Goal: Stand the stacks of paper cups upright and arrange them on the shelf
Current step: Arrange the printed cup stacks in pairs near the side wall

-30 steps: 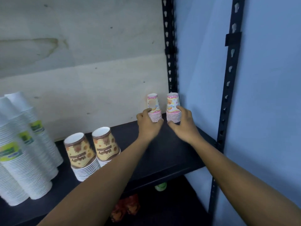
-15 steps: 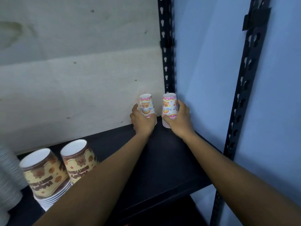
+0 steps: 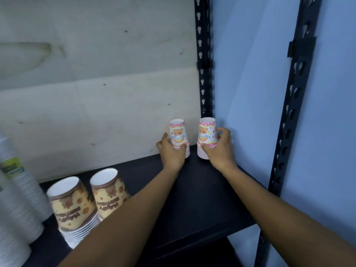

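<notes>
**Pink stacks seated in the back right corner**

Pink-banded paper, printed with a cartoon bear, marks the two short stacks of small cups now standing rim-down at the rear right of the black shelf board (image 3: 202,189). The left pink-and-white cup stack (image 3: 178,134) is clasped low down by the left hand (image 3: 172,153), fingers curled around its ribbed rims; the right pink-and-white cup stack (image 3: 207,132) is gripped by the right hand (image 3: 219,151), thumb in front and fingertips (image 3: 219,132) wrapped round its far side. Both stacks appear to rest on the board, upright, just beside each other but apart, close against the pale plywood back panel (image 3: 96,93) and the black slotted upright post (image 3: 204,74). Such a low grasp is judged to steady the nested rims so that no cup slips out of line while the stacks are squared into the corner.

Each stack rises above its hand, with only the base covered by the palm. Nearer the camera, two stacks of larger brown-and-cream printed paper cups (image 3: 86,201) already stand inverted, and tall stacks of white cups with green labels (image 3: 15,189) lean at the far left edge. Release is judged to be the remaining part of this placement.
</notes>
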`<state>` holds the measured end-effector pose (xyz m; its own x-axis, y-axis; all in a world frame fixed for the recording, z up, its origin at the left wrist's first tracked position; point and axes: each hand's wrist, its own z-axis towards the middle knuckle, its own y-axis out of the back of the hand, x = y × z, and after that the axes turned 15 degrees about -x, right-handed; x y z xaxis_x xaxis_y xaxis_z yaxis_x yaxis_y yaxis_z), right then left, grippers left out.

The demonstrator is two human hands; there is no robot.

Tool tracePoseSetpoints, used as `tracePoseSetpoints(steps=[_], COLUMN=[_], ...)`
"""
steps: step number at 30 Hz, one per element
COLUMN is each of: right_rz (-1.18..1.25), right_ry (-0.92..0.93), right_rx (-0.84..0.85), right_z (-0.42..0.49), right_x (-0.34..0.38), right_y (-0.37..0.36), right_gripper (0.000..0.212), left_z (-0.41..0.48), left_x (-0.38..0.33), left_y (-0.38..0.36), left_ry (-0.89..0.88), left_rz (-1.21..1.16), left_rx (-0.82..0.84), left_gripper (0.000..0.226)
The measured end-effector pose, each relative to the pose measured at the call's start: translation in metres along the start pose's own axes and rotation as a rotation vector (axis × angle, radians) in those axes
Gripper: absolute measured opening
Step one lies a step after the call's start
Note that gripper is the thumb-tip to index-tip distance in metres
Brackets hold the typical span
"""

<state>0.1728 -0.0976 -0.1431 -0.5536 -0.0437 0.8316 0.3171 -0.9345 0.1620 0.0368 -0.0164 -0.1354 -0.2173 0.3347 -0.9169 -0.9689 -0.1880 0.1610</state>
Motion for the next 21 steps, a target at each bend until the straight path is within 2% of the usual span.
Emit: tracePoseSetpoints(steps=[2, 6, 11, 21], right_rz=[0.017, 0.027, 0.118, 0.257], right_ry=[0.000, -0.011, 0.020, -0.060], right_rx=[0.002, 0.054, 0.165, 0.409], right_z=[-0.005, -0.021, -0.050, -0.091], right_x=[0.010, 0.032, 0.049, 0.055], right_y=[0.011, 0.039, 0.073, 0.105], right_gripper=[0.068, 0.066, 0.067, 0.066], left_z=[-0.014, -0.051, -0.097, -0.130], left_x=[-0.009, -0.016, -0.015, -0.011], left_y=[0.019, 0.060, 0.094, 0.132], left_ry=[-0.014, -0.052, -0.098, -0.124], left_rz=[-0.011, -0.008, 0.012, 0.014], left_rx=[-0.012, -0.034, -0.026, -0.080], left_gripper=[0.080, 0.046, 0.050, 0.056])
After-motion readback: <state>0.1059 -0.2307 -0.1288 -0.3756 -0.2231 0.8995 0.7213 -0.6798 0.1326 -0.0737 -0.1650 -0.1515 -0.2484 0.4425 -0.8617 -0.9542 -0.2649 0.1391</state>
